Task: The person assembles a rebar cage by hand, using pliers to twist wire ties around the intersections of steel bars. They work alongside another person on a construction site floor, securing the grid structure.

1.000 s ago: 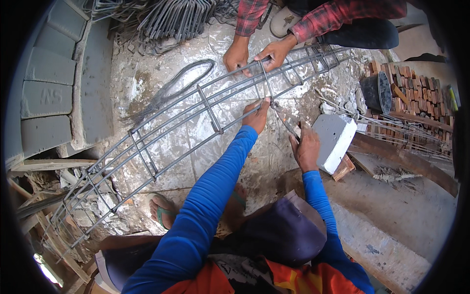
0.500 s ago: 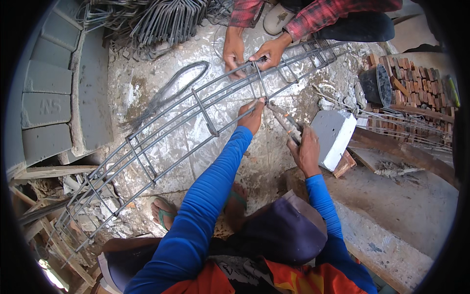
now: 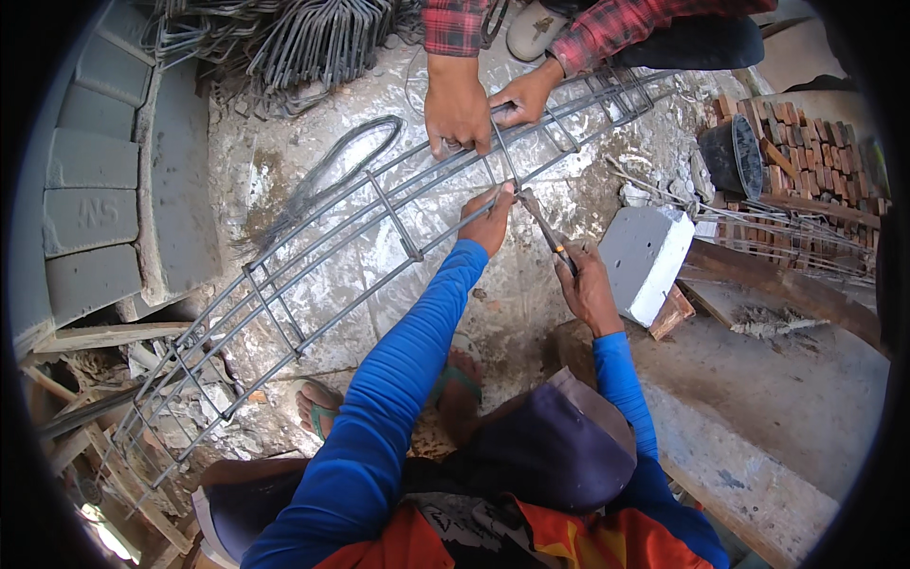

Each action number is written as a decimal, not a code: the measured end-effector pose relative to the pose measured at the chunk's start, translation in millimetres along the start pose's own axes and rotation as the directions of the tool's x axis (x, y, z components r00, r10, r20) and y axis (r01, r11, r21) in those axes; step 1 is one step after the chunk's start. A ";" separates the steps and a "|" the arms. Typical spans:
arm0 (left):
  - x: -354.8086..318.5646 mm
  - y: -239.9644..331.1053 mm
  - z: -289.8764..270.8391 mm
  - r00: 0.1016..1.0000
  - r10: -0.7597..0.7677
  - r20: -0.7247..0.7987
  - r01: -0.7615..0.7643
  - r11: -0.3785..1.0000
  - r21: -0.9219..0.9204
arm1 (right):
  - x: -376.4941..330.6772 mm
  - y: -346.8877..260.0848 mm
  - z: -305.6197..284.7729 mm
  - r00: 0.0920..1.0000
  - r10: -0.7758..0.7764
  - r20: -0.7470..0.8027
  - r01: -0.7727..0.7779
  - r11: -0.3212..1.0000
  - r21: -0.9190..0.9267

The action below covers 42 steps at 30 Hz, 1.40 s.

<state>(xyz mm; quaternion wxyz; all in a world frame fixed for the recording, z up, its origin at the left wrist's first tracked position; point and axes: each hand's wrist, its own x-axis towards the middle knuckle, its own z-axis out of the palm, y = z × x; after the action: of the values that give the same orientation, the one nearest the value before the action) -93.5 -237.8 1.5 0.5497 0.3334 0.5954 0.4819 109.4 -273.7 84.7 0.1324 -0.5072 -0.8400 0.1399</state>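
A long rebar cage (image 3: 413,252) of thin bars and square stirrups lies diagonally across the floor. My left hand (image 3: 485,222) is closed round its near bar, fingertips by a stirrup's corner. In my right hand (image 3: 590,287) are pincers (image 3: 542,223) with dark handles and orange marks. Their handles are squeezed together, and the jaws meet that same corner beside my left fingertips. Whether they bite on wire is too small to tell. Across the cage, a co-worker's hands (image 3: 459,104) in red checked sleeves work at the far bars of the same stirrup.
Looped thin wire (image 3: 384,123) lies beyond the cage, with a pile of bent stirrups (image 3: 318,43) behind. Grey blocks (image 3: 92,220) line the left. To the right are a pale block (image 3: 649,261), a black bucket (image 3: 728,156), stacked bricks (image 3: 810,156) and planks (image 3: 787,289).
The pincers' spread handles have come together in my right hand, their jaws still near the corner. The co-worker's one hand has turned palm down and pushed nearer over the bars.
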 end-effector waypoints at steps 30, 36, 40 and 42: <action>9.0 2.3 -4.1 0.999 -0.032 0.018 0.031 0.999 0.028 | -25.6 7.0 10.4 0.965 0.184 -0.189 -0.223 0.951 -0.213; 7.0 -0.2 -6.8 0.994 -0.090 0.064 0.089 0.996 0.023 | -33.2 -2.2 21.5 0.524 0.217 0.824 -0.799 -0.210 0.563; 9.5 -3.3 -9.2 0.991 -0.105 0.077 0.106 0.994 -0.009 | -30.9 -8.1 18.5 0.480 0.160 0.862 -0.839 -0.203 0.505; 11.8 -2.9 -9.8 0.991 -0.104 0.085 0.107 0.994 -0.029 | -24.5 -6.4 23.1 0.555 0.282 0.782 -0.830 0.255 0.497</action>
<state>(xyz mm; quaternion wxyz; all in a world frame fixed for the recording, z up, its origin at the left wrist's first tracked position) -104.7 -229.8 -5.8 0.6042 0.3121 0.5806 0.4477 106.7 -300.7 63.8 0.0499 -0.5873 -0.4007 0.7014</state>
